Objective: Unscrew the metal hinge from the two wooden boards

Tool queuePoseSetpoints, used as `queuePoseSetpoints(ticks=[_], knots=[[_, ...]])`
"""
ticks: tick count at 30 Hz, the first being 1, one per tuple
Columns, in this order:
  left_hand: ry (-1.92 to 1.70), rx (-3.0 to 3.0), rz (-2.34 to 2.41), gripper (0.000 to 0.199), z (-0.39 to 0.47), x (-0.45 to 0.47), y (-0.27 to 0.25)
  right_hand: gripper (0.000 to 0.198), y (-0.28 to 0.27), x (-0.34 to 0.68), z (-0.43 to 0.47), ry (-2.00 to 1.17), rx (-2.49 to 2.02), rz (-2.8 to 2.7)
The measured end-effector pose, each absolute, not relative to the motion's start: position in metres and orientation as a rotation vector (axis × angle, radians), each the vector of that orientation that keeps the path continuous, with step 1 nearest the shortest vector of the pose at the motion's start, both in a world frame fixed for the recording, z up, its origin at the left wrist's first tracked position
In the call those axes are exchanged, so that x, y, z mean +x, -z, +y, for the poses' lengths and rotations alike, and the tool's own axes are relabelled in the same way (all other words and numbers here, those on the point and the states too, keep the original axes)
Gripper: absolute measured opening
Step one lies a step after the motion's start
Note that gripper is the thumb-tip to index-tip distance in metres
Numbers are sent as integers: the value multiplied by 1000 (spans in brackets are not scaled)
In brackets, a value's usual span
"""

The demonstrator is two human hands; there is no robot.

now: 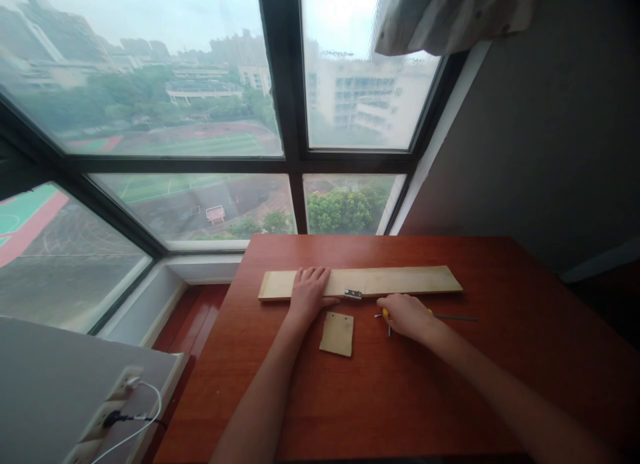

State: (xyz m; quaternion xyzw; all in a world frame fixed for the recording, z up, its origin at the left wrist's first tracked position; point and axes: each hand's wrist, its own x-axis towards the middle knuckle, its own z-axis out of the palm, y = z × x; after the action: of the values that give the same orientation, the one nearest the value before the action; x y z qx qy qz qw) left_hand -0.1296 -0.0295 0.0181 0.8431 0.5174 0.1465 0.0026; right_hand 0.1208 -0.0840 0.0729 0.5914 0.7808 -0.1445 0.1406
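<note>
A long pale wooden board (395,282) lies across the table. My left hand (310,294) rests on its left part, fingers stretched flat over the top and thumb along the near edge. A small metal hinge (353,295) sits at that near edge, right of my thumb. Closer to me lies a small square wooden piece (337,335) with two holes near its far edge. My right hand (406,315) is closed over the yellow handle of a screwdriver (455,318), whose thin shaft points right. Small metal pieces (389,331) show by its fingertips, possibly screws.
The reddish-brown table (425,397) stands against large windows with a dark frame (295,164). A grey wall (525,151) is on the right, with a curtain (455,17) above. At lower left, plugs and cables sit in wall sockets (103,417).
</note>
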Motion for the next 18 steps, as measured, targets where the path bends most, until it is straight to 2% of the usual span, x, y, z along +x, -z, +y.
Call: queuePoseSetpoints(ticks=[6,8,10,12,15,18], knots=[[-474,2652,1625,60,-30,-130,-17,17,-85,130,-82,572,1623,2296],[-466,2651,1625,62,-30,-130,-17,24,-98,134,-81,621,1613,2353],[-466,2649,1627,63,-29,-130,-17,41,-119,138,-79,666,1630,2418],[-473,2647,1628,62,-29,-130,-16,50,-143,142,-78,844,1689,2524],[-473,2644,1625,63,-29,-130,-16,25,-179,143,-78,906,1767,2667],[-463,2646,1620,65,-29,-130,-16,20,-198,138,-77,870,1971,2767]])
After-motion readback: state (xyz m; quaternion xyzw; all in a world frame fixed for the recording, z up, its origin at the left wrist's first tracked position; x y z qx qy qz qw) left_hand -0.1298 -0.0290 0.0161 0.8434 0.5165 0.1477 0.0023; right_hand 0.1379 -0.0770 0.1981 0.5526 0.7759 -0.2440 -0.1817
